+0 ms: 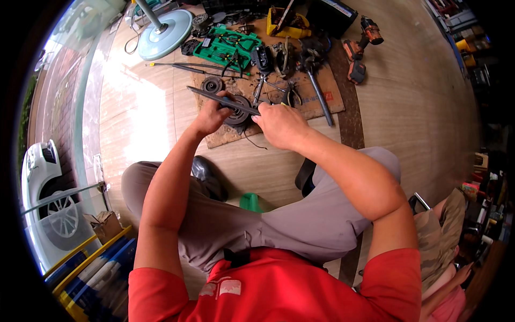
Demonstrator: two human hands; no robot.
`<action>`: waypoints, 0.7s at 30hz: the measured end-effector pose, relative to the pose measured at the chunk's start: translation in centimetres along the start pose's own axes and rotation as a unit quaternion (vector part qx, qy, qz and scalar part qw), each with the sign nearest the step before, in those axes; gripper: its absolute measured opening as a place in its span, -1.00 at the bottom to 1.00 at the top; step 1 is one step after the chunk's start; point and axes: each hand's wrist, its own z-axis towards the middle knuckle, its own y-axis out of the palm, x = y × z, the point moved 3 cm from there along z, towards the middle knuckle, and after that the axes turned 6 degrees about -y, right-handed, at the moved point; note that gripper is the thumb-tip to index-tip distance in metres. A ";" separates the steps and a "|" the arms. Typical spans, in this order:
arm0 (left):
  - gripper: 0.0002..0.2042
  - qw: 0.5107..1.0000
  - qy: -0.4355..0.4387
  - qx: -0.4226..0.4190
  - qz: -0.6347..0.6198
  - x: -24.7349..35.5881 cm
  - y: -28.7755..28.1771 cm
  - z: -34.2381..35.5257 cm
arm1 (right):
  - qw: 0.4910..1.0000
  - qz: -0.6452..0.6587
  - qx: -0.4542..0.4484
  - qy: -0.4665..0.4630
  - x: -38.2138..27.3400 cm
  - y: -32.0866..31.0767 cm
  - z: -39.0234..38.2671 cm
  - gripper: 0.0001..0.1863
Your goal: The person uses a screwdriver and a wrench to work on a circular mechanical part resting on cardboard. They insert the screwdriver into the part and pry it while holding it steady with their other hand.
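Note:
A long dark flat bar (243, 108) with a tapered end slants across in front of me. My right hand (281, 124) is closed around its right end. My left hand (213, 114) is closed on the bar nearer its tapered end, its fingers partly hidden. Directly beneath the bar, a dark round grooved pulley (236, 118) lies on the cardboard, partly covered by the bar and my left hand. A second, smaller pulley (212, 84) rests just beyond. A thin dark wire (255, 141) trails from beside the larger pulley toward me.
On the cardboard sheet (319, 102) lie a green tool case (228, 47), pliers (292, 96) and a long metal-handled tool (320, 96). A cordless drill (360, 48) is at far right. A round stand base (165, 35) stands far left. Another person's leg (442, 225) is at right.

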 end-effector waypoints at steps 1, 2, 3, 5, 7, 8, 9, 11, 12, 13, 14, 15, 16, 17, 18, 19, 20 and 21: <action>-0.69 1.000 -0.005 0.018 0.008 -0.2 -0.2 -0.1 | 1.000 0.003 0.006 0.003 0.0 -0.1 0.0 -0.67; -0.69 0.999 -0.010 0.036 0.017 -0.3 -0.4 -0.2 | 1.000 0.006 0.012 0.005 0.0 -0.1 0.1 -0.67; -0.69 0.999 -0.026 0.039 0.023 -0.3 -0.6 -0.3 | 1.000 0.005 0.016 0.004 0.2 -0.2 0.2 -0.67; -0.68 0.997 -0.060 0.046 0.036 -0.4 -0.8 -0.5 | 1.000 0.004 0.024 0.001 0.5 -0.4 0.4 -0.67; -0.65 0.997 -0.070 0.020 0.037 0.5 -0.8 -0.7 | 1.000 0.005 0.021 0.005 0.7 -0.5 0.5 -0.67; -0.64 0.996 -0.075 0.007 0.038 0.9 -0.6 -0.6 | 1.000 0.005 0.019 0.007 0.8 -0.5 0.5 -0.66; -0.65 0.997 -0.067 0.008 0.040 0.4 -0.8 -0.7 | 1.000 0.005 0.013 0.005 0.5 -0.5 0.5 -0.66; -0.66 0.998 -0.049 0.011 0.043 -0.7 -1.0 -0.6 | 1.000 0.004 -0.001 0.001 0.0 -0.5 0.6 -0.66; -0.67 0.998 -0.048 -0.004 0.037 -0.5 -0.9 -0.4 | 1.000 0.003 0.003 -0.005 0.1 -0.4 0.5 -0.66; -0.68 0.998 -0.047 -0.019 0.032 -0.3 -0.8 -0.3 | 1.000 0.003 0.006 -0.011 0.1 -0.3 0.4 -0.66; -0.68 0.998 -0.045 -0.034 0.026 -0.1 -0.6 -0.2 | 1.000 0.002 0.010 -0.017 0.1 -0.2 0.2 -0.66; -0.69 0.998 -0.042 -0.034 0.026 -0.1 -0.7 -0.2 | 1.000 0.002 0.005 -0.011 0.0 0.0 0.1 -0.66; -0.69 0.998 -0.039 -0.034 0.026 -0.1 -0.7 -0.1 | 1.000 0.003 -0.001 -0.004 -0.2 0.1 0.0 -0.66; -0.70 0.998 -0.036 -0.034 0.026 -0.1 -0.7 -0.1 | 1.000 0.003 -0.006 0.003 -0.3 0.3 0.0 -0.66; -0.70 0.999 -0.031 -0.035 0.021 -0.1 -0.6 -0.1 | 1.000 -0.001 -0.012 0.007 -0.2 0.3 0.0 -0.66; -0.70 0.999 -0.027 -0.036 0.016 0.0 -0.6 -0.1 | 1.000 -0.004 -0.018 0.011 -0.2 0.4 0.0 -0.66; -0.69 0.999 -0.022 -0.037 0.011 0.0 -0.5 -0.1 | 1.000 -0.008 -0.024 0.015 -0.1 0.4 0.0 -0.66; -0.70 0.999 -0.015 -0.029 0.019 -0.5 -0.7 -0.1 | 1.000 -0.004 -0.014 0.010 -0.3 0.4 0.0 -0.66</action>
